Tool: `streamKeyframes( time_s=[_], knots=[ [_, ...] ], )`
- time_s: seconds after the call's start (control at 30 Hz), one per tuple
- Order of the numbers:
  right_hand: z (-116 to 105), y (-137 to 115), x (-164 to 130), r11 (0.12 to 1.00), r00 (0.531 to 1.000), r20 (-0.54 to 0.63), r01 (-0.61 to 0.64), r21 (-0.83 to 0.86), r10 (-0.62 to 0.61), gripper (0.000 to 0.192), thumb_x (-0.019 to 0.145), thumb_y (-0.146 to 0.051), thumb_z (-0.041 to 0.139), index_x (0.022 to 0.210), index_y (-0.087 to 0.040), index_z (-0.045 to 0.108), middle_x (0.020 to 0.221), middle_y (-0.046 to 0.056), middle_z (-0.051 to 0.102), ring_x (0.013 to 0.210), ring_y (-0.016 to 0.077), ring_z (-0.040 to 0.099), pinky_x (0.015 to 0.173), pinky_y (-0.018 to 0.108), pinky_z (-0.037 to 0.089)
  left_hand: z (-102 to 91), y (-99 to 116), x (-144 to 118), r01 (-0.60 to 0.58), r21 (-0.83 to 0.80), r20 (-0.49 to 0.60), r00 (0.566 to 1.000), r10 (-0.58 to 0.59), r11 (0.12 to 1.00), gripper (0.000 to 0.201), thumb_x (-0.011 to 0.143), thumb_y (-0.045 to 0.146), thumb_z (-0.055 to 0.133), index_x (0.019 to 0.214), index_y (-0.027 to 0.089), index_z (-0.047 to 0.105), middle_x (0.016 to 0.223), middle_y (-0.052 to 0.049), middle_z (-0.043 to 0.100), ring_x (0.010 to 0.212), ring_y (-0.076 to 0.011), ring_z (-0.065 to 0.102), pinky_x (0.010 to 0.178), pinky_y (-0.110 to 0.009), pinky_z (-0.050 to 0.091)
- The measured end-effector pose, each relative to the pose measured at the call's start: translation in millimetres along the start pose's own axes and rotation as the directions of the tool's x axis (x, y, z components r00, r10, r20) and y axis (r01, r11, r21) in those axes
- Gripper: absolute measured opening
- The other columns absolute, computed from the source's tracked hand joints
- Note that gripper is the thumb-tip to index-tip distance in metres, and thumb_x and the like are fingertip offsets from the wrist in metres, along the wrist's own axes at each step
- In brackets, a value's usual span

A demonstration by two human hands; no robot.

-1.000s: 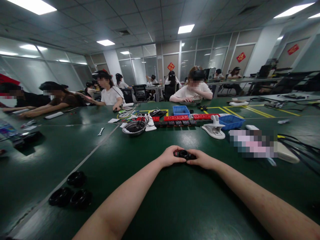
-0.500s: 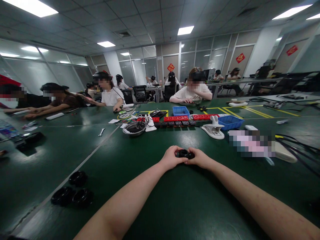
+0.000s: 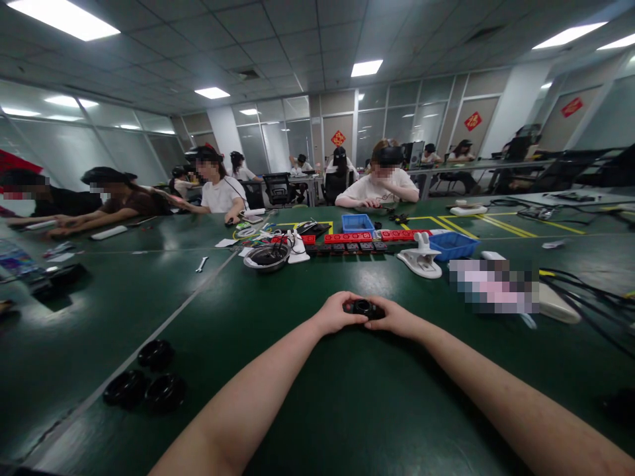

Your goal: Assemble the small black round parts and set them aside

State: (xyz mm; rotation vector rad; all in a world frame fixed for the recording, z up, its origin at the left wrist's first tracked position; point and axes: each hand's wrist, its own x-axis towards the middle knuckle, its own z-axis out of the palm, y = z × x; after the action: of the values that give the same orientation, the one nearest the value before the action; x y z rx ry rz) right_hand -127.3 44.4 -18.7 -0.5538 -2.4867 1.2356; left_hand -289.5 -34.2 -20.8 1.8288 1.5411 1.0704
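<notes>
A small black round part rests low over the green table, gripped from both sides. My left hand pinches its left edge and my right hand pinches its right edge. Both forearms stretch out from the bottom of the view. Three black ring-shaped parts lie in a cluster on the table, well to the left of my left arm.
Beyond my hands stand a metal bowl, rows of red and black pieces, two blue bins and a white clamp. Black cables run on the right. Several people sit at the far side and on the left.
My hands keep their hold on the black part and stay almost in place. The view has tipped slightly, so the far objects sit a little lower.
</notes>
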Motion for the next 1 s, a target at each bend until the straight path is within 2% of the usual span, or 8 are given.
streamKeyframes(
  time_s=[0.07, 0.13, 0.3, 0.53, 1.0],
  knots=[
    [-6, 0, -1, 0.995, 0.995, 0.102, 0.004, 0.097, -0.014, 0.048, 0.062, -0.025, 0.059, 0.107, -0.015, 0.046, 0.104, 0.005, 0.054, 0.093, 0.0178, 0.049, 0.082, 0.03, 0.035, -2.4, -2, 1, 0.003, -0.027, 0.04, 0.999, -0.002, 1.0, 0.047, 0.055, 0.036, 0.065, 0.095, 0.014, 0.054, 0.086, -0.005, 0.053, 0.068, -0.0113, 0.046, 0.06, -0.024, 0.037],
    [-8, 0, -2, 0.992, 0.991, 0.137, -0.012, 0.123, -0.005, 0.045, 0.063, -0.024, 0.058, 0.106, -0.015, 0.047, 0.103, 0.004, 0.054, 0.093, 0.0181, 0.05, 0.083, 0.031, 0.035, -3.2, -3, 1, 0.002, -0.048, 0.067, 0.998, 0.001, 0.999, 0.048, 0.055, 0.036, 0.065, 0.096, 0.014, 0.053, 0.086, -0.005, 0.054, 0.068, -0.0112, 0.046, 0.06, -0.024, 0.037],
    [-7, 5, 1, 0.996, 0.991, 0.133, -0.025, 0.086, 0.013, 0.035, 0.064, -0.023, 0.056, 0.098, -0.014, 0.053, 0.092, 0.004, 0.058, 0.084, 0.0179, 0.052, 0.076, 0.03, 0.039, -3.3, -1, 1, -0.041, -0.014, 0.045, 0.998, 0.042, 0.999, 0.046, 0.056, 0.035, 0.064, 0.095, 0.015, 0.054, 0.089, -0.006, 0.053, 0.073, -0.013, 0.048, 0.065, -0.025, 0.038],
    [-6, 5, 2, 0.997, 0.994, 0.101, -0.052, 0.062, 0.046, 0.034, 0.062, -0.024, 0.058, 0.094, -0.012, 0.054, 0.087, 0.004, 0.058, 0.079, 0.0174, 0.052, 0.07, 0.027, 0.039, -2.7, 7, -2, -0.083, 0.095, 0.01, 0.997, 0.082, 0.992, 0.043, 0.058, 0.034, 0.063, 0.096, 0.017, 0.054, 0.091, -0.004, 0.052, 0.079, -0.0151, 0.049, 0.069, -0.027, 0.039],
    [-6, 1, 1, 0.996, 0.995, 0.088, -0.056, 0.063, 0.05, 0.035, 0.062, -0.024, 0.058, 0.094, -0.012, 0.054, 0.085, 0.004, 0.058, 0.077, 0.0162, 0.051, 0.068, 0.027, 0.039, 1.0, 7, -2, -0.085, 0.099, -0.031, 0.996, 0.088, 0.991, 0.043, 0.058, 0.038, 0.063, 0.095, 0.018, 0.055, 0.086, -0.003, 0.052, 0.075, -0.014, 0.048, 0.067, -0.025, 0.039]
  ],
)
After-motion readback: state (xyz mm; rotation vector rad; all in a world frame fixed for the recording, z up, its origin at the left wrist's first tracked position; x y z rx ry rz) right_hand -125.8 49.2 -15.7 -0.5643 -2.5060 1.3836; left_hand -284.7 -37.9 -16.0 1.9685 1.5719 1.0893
